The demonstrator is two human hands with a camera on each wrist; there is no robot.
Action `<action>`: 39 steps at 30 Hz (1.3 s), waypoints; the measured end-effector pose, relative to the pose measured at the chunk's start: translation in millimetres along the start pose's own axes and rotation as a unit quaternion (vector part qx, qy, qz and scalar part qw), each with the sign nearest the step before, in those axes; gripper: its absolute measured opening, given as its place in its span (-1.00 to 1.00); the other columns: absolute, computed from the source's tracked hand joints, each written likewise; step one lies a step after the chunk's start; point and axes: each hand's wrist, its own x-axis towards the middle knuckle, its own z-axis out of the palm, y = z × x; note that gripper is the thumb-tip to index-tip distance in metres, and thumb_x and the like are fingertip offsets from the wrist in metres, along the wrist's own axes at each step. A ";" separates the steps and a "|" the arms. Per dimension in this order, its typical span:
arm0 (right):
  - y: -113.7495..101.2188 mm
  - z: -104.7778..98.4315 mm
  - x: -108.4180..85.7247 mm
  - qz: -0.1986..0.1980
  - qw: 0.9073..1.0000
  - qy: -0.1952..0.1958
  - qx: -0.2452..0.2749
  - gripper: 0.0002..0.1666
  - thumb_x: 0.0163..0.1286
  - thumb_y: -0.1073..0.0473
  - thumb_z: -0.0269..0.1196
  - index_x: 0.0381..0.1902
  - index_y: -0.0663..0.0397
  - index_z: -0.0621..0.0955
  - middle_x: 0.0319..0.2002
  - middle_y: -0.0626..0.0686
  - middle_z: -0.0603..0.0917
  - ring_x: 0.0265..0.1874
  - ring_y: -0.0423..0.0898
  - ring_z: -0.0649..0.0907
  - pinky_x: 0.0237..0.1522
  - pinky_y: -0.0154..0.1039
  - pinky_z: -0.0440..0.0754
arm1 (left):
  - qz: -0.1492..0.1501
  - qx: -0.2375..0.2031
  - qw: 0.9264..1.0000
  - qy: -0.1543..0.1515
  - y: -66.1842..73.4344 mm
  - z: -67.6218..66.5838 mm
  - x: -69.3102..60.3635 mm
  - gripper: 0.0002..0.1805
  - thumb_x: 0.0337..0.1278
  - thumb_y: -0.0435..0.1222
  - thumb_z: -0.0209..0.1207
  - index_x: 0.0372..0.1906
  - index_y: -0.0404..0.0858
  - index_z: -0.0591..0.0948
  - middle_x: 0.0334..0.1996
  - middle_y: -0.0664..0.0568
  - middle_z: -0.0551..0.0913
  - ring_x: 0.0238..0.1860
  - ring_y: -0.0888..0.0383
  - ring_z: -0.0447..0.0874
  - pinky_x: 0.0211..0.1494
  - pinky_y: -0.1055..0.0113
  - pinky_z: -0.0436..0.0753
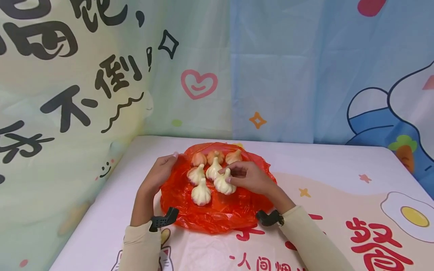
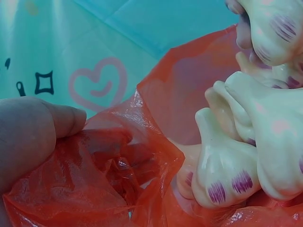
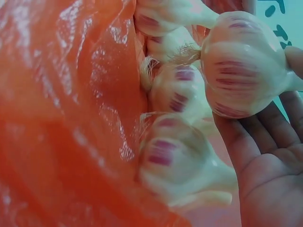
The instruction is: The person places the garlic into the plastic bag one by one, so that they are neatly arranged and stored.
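A crumpled red plastic bag lies spread on the table with several white garlic bulbs inside its opening. Purple streaks mark the bulbs, and some at the back look orange through the film. At the bag's left edge, my left hand pinches the film, thumb on top in the left wrist view. My right hand holds one garlic bulb over the others, between thumb and fingers. This bulb has root hairs at its base. The left fingers are mostly hidden behind the film.
The white table bears printed red characters and a fried egg picture. Behind and to the left hang printed cloths. A black wrist strap sits on each forearm.
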 end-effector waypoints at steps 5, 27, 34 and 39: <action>2.4 7.4 6.1 -0.006 0.999 -0.047 0.002 -0.68 0.30 0.19 0.34 -0.01 0.17 0.64 -0.11 0.04 0.69 -0.12 0.00 0.66 -0.08 -0.18 0.67 | -0.001 0.000 1.000 0.000 -0.6 -1.5 -0.3 -0.42 0.44 0.12 -0.13 0.21 -0.22 0.53 0.04 -0.12 0.62 0.00 -0.18 0.64 -0.05 0.04 0.66; 22.4 22.4 10.7 0.010 0.996 -0.083 0.032 -0.61 0.29 0.22 0.36 0.04 0.24 0.60 0.01 0.09 0.67 0.02 0.00 0.63 0.05 -0.15 0.60 | 0.013 0.003 1.000 -0.006 0.0 1.3 0.8 -0.43 0.45 0.12 -0.14 0.19 -0.22 0.54 0.01 -0.12 0.62 -0.02 -0.17 0.63 -0.07 0.04 0.67; 22.5 20.6 8.8 0.015 0.997 -0.072 0.010 -0.47 0.29 0.16 0.36 0.18 0.19 0.52 0.13 0.13 0.60 0.16 0.05 0.56 0.12 -0.09 0.55 | 0.021 0.008 1.000 -0.008 1.1 1.9 0.7 -0.44 0.46 0.11 -0.15 0.15 -0.23 0.56 -0.02 -0.16 0.63 -0.05 -0.20 0.63 -0.10 0.03 0.68; 17.3 15.4 4.1 0.002 0.999 -0.036 0.014 -0.53 0.34 0.17 0.31 0.19 0.11 0.53 0.11 0.07 0.62 0.12 0.02 0.59 0.06 -0.13 0.59 | 0.023 0.014 1.000 -0.008 0.8 0.8 2.5 -0.45 0.47 0.09 -0.15 0.16 -0.23 0.56 -0.02 -0.16 0.63 -0.07 -0.20 0.64 -0.12 0.06 0.69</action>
